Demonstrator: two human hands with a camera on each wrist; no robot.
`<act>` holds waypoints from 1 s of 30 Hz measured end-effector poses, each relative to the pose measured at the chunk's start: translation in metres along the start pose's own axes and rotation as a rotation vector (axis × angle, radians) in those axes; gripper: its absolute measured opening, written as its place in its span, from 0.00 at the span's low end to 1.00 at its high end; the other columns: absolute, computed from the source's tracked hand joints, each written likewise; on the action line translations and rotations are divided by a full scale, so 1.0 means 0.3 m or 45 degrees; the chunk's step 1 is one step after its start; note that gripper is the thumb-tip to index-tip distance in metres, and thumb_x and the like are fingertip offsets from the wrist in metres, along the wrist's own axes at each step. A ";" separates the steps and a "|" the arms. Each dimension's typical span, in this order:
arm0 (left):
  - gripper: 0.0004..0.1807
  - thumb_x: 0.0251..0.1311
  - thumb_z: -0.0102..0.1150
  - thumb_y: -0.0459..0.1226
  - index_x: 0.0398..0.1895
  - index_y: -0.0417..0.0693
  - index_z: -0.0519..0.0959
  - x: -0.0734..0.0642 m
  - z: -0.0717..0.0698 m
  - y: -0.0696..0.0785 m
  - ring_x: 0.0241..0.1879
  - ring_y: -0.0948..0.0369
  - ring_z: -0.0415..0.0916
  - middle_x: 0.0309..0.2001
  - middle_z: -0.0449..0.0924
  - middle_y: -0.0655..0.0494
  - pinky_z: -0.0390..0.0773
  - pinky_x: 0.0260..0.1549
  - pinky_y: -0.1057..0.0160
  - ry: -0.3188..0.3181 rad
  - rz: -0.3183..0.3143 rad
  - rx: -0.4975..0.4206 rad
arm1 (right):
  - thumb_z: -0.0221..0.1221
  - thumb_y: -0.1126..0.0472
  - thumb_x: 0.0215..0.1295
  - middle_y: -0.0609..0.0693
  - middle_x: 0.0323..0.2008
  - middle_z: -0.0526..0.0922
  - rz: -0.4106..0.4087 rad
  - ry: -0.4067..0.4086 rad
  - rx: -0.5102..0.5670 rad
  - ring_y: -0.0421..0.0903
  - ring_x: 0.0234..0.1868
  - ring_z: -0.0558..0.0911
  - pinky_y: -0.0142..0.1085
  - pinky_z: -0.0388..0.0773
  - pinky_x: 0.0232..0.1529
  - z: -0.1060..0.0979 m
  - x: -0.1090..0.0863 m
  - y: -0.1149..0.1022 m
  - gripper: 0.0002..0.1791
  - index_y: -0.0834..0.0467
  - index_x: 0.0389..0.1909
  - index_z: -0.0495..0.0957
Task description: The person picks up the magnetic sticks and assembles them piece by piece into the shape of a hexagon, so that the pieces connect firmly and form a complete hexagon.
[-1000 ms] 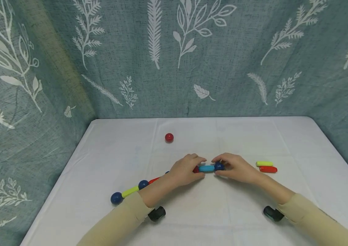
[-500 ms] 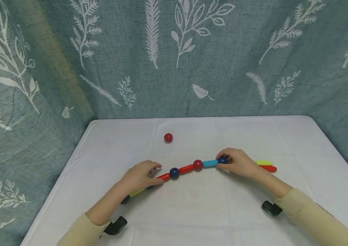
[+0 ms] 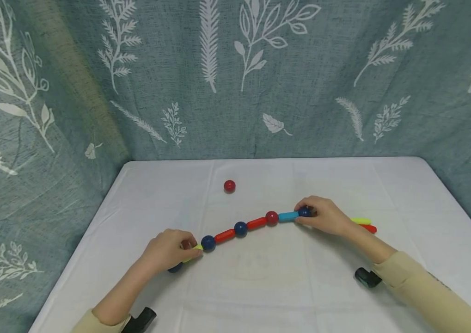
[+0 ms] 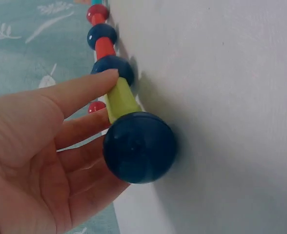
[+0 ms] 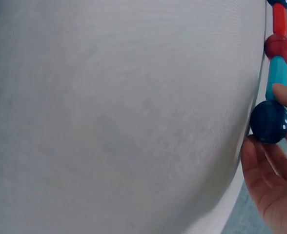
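A chain of balls and short rods, seemingly a magnetic building set, slants across the white table. My left hand [image 3: 166, 252] pinches the yellow-green rod [image 4: 121, 100] near the chain's left end. A dark blue end ball [image 4: 140, 147] shows in front of that hand in the left wrist view. At the other end, my right hand [image 3: 322, 215] holds a dark blue ball [image 5: 270, 122], its thumb against the light blue rod [image 5: 276, 75]. Between the hands run two red rods [image 3: 224, 236], two blue balls [image 3: 241, 229] and a red ball [image 3: 272, 218].
A loose red ball [image 3: 229, 186] lies toward the back of the white table [image 3: 260, 291]. Beyond the right hand lie a yellow-green rod [image 3: 361, 221] and a red rod [image 3: 369, 228], partly covered by the hand and wrist. A patterned curtain [image 3: 252, 125] hangs behind.
My left hand has moved left along the chain from the red ball to the yellow-green rod. The chain's right end has shifted slightly right and back with my right hand.
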State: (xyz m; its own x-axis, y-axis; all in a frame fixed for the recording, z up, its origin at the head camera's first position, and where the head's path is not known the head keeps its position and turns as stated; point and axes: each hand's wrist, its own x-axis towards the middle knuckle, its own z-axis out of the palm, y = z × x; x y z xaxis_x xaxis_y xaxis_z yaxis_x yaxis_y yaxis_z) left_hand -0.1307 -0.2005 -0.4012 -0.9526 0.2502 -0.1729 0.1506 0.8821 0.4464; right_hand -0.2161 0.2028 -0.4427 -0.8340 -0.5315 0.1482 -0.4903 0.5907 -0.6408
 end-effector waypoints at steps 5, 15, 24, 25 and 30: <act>0.10 0.56 0.69 0.44 0.32 0.47 0.85 0.010 0.027 0.007 0.23 0.64 0.68 0.22 0.75 0.63 0.70 0.23 0.63 0.066 -0.008 -0.045 | 0.67 0.59 0.61 0.44 0.36 0.79 -0.008 -0.009 -0.017 0.43 0.34 0.72 0.35 0.72 0.34 0.003 0.009 -0.008 0.09 0.54 0.42 0.83; 0.09 0.55 0.70 0.40 0.32 0.44 0.84 0.020 0.092 0.051 0.22 0.64 0.67 0.20 0.73 0.62 0.66 0.20 0.67 0.153 -0.041 -0.280 | 0.66 0.59 0.62 0.46 0.33 0.79 0.060 0.058 -0.090 0.43 0.32 0.72 0.37 0.71 0.34 0.005 0.033 0.001 0.09 0.58 0.41 0.83; 0.13 0.58 0.68 0.43 0.35 0.41 0.82 0.009 0.133 0.109 0.21 0.64 0.69 0.23 0.73 0.60 0.68 0.19 0.68 0.101 -0.058 -0.381 | 0.66 0.59 0.62 0.47 0.32 0.80 0.088 0.090 -0.083 0.41 0.29 0.74 0.36 0.73 0.32 0.006 0.055 -0.003 0.09 0.59 0.40 0.82; 0.14 0.58 0.68 0.43 0.37 0.41 0.82 0.006 0.137 0.114 0.22 0.64 0.69 0.23 0.74 0.59 0.68 0.19 0.68 0.079 -0.066 -0.394 | 0.66 0.59 0.62 0.47 0.32 0.80 0.094 0.092 -0.084 0.41 0.29 0.75 0.37 0.73 0.32 0.006 0.057 -0.002 0.09 0.60 0.40 0.82; 0.21 0.59 0.66 0.44 0.46 0.36 0.79 -0.011 0.151 0.133 0.25 0.63 0.73 0.29 0.77 0.58 0.74 0.22 0.68 -0.062 -0.057 -0.536 | 0.66 0.59 0.62 0.49 0.32 0.81 0.129 0.104 -0.080 0.42 0.30 0.75 0.37 0.74 0.32 0.005 0.064 0.000 0.10 0.60 0.40 0.82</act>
State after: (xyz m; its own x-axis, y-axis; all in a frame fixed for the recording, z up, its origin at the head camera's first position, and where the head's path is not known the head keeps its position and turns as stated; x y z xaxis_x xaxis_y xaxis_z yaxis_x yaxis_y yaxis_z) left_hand -0.1097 -0.1478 -0.4226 -0.9407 0.2426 -0.2370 -0.0213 0.6552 0.7551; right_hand -0.2318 0.1917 -0.4409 -0.8964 -0.4179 0.1475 -0.4156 0.6770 -0.6074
